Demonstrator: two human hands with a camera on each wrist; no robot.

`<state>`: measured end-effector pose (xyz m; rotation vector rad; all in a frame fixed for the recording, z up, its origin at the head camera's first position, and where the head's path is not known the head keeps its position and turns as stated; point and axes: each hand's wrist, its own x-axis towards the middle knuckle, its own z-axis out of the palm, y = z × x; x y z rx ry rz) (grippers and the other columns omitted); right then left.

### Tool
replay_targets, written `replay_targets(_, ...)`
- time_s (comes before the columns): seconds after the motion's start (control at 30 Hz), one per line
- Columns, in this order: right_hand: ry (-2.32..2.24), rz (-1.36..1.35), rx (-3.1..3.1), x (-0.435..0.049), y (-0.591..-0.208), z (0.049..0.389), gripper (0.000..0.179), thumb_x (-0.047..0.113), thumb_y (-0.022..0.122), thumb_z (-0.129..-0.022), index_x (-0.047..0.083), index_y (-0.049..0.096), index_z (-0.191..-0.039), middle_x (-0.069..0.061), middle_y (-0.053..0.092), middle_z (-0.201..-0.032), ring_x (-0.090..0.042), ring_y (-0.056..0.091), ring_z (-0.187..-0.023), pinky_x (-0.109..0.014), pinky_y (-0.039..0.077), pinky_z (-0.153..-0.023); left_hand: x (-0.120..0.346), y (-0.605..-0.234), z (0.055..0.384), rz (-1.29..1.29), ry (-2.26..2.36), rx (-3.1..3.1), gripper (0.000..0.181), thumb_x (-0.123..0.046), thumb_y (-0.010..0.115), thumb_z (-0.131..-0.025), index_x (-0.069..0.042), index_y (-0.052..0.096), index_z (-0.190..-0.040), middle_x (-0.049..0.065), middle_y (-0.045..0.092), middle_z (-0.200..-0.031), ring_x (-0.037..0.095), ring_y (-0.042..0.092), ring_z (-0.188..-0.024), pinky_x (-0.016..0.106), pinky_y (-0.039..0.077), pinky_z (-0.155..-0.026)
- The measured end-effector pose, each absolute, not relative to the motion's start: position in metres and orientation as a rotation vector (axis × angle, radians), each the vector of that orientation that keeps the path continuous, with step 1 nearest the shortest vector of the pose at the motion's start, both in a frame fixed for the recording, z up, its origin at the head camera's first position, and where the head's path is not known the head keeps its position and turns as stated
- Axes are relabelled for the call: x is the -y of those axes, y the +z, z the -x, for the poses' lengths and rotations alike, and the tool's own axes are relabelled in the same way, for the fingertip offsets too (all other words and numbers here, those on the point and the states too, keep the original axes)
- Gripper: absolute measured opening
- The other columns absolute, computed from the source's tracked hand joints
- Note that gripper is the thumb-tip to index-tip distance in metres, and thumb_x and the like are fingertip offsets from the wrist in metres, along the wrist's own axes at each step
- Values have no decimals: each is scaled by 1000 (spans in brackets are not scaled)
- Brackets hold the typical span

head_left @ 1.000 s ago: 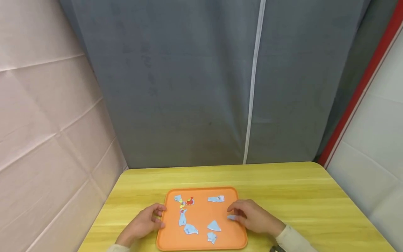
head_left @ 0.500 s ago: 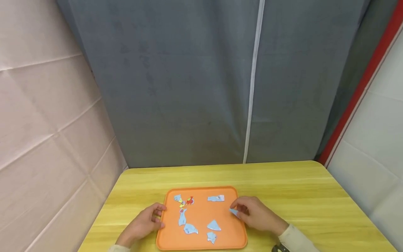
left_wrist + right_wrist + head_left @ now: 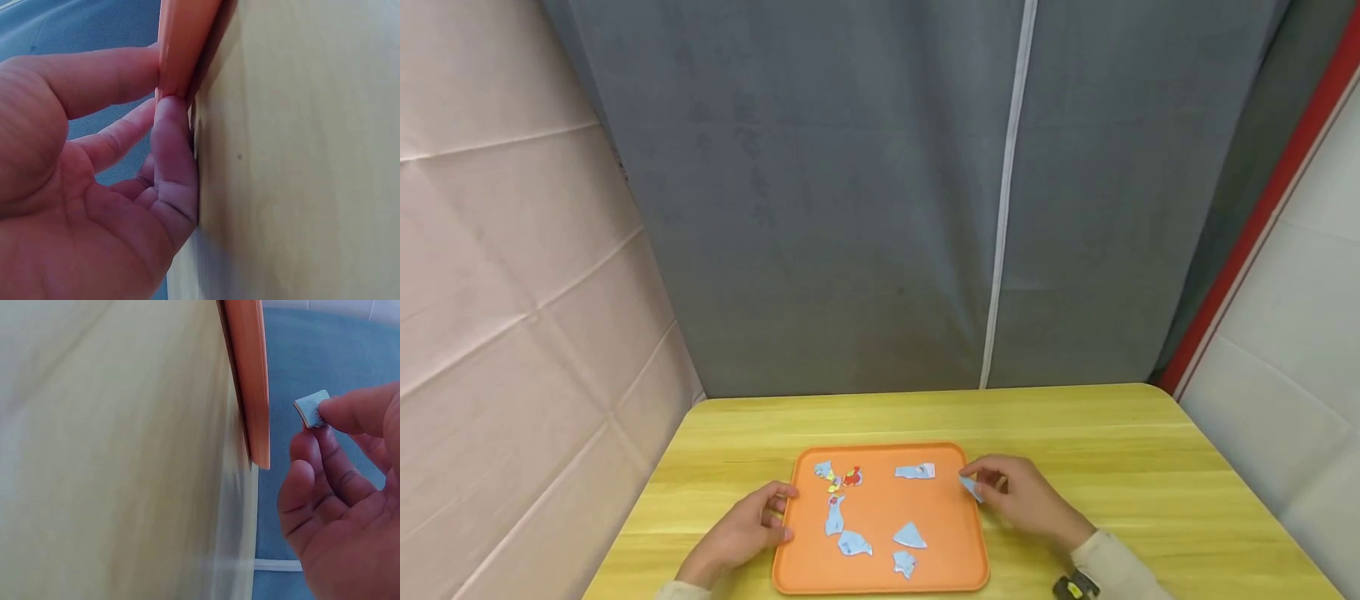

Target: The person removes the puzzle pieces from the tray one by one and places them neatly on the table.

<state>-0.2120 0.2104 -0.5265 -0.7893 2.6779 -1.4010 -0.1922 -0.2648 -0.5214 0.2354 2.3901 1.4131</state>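
While left hand (image 3: 741, 529) pinches left rim of orange tray (image 3: 880, 504) between thumb and fingers, right hand (image 3: 1028, 498) has small blue piece (image 3: 972, 489) in closed thumb-and-finger grip. Piece raised near tray's right rim, clear of surface. Tray flat on yellow counter (image 3: 1090, 433), bearing triangular piece (image 3: 910, 537) near right, red-printed piece (image 3: 853, 477) far left.

The orange tray (image 3: 872, 504) at bottom centre looks of smooth plastic, the table (image 3: 1075, 433) around it of wood grain with slight sheen; the grey curtain (image 3: 820, 217) in upper centre appears matt cloth.
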Motion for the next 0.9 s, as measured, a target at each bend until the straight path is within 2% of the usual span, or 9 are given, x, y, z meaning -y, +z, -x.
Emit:
replay_targets(0.17, -1400, 686, -2686, -215, -529, 216, 19, 14, 71, -101, 23, 76, -118, 8, 71, -92, -6, 65, -80, -26, 57, -71, 264, -521, 192, -233, 1432, -2379, 58, -1, 82, -88, -1, 56, -140, 16, 54, -118, 23, 58, -90, 27, 53, -68)
replay_targets(0.37, -1396, 575, -2725, -218, -528, 220, 16, 12, 72, -101, 18, 74, -115, 6, 72, -94, -5, 64, -81, -25, 56, -72, 264, -522, 193, -233, 1410, -2394, 57, -2, 82, -88, -2, 56, -139, 15, 54, -117, 23, 57, -89, 27, 53, -68)
replay_targets(0.57, -1365, 580, -2786, -222, -527, 224, 15, 6, 72, -99, 11, 72, -113, 2, 71, -94, -3, 63, -79, -24, 55, -70, 263, -521, 193, -233, 1425, -2382, 58, -2, 82, -88, -1, 56, -140, 16, 53, -117, 23, 57, -89, 27, 52, -67)
replay_targets(0.9, -1298, 486, -2783, -228, -528, 234, 15, 3, 70, -98, 10, 71, -111, 0, 70, -90, -6, 66, -75, -25, 56, -67, 264, -521, 192, -223, 1427, -2390, 58, -1, 82, -88, -1, 56, -140, 16, 54, -117, 23, 56, -89, 27, 51, -67)
